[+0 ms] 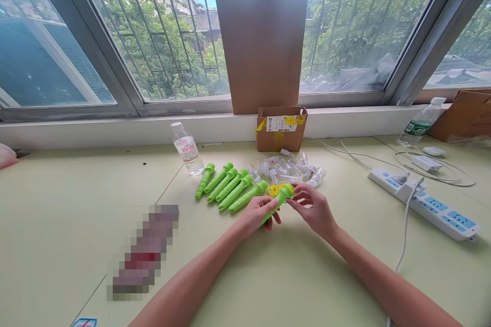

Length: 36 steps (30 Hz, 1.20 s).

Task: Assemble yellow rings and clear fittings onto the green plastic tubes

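Note:
My left hand (pixel 261 210) is wrapped round a light green plastic tube (pixel 279 201), which is held tilted with its ribbed end up and to the right. At that ribbed end the fingers of my right hand (pixel 311 207) are drawn together in a pinch; whatever lies between them is too small to make out. Just behind the tube shows a yellow looped piece (pixel 273 190), partly hidden. Several more green tubes (pixel 236 189) like it lie side by side to the left of my hands. Beyond my hands lies a pile of small clear plastic bottles (pixel 293 167), some with white caps.
A water bottle (pixel 186 149) stands behind the green tubes. Against the sill is a small cardboard box (pixel 282 135), a cardboard sheet (pixel 264 51) upright behind it. At right lie a power strip (pixel 425 204), cables and a charger (pixel 425 163). A second bottle (pixel 420 123) stands farther back.

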Each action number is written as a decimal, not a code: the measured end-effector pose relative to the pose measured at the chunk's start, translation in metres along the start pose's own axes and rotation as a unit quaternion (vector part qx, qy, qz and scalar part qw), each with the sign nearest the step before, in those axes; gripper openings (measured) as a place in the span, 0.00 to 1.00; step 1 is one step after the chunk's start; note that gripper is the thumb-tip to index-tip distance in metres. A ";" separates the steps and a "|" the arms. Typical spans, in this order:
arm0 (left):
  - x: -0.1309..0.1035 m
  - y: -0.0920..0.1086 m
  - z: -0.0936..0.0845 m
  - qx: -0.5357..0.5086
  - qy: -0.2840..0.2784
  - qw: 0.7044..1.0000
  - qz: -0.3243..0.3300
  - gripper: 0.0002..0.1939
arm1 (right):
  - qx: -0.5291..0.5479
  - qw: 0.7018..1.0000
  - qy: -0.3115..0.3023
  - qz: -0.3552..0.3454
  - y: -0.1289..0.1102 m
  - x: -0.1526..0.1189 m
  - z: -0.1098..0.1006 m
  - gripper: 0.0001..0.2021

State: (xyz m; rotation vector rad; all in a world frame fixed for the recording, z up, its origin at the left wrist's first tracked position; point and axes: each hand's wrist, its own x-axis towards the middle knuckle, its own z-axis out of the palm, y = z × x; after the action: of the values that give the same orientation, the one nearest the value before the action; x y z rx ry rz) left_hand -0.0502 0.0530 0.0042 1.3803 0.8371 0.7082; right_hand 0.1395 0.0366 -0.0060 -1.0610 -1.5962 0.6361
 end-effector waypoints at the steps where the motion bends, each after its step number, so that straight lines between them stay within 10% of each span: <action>1: 0.000 0.000 0.000 0.000 -0.001 1.000 0.001 0.22 | 0.001 1.000 -0.001 0.000 0.000 0.000 0.000 0.10; 36: -0.001 -0.004 0.009 0.074 0.108 0.991 0.040 0.17 | 0.001 1.000 -0.011 0.028 0.005 0.000 -0.001 0.10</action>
State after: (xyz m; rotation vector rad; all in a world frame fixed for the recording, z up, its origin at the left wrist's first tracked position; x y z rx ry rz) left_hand -0.0436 0.0470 0.0001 1.4934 1.0256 0.8849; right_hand 0.1414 0.0390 -0.0094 -1.1041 -1.5876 0.6896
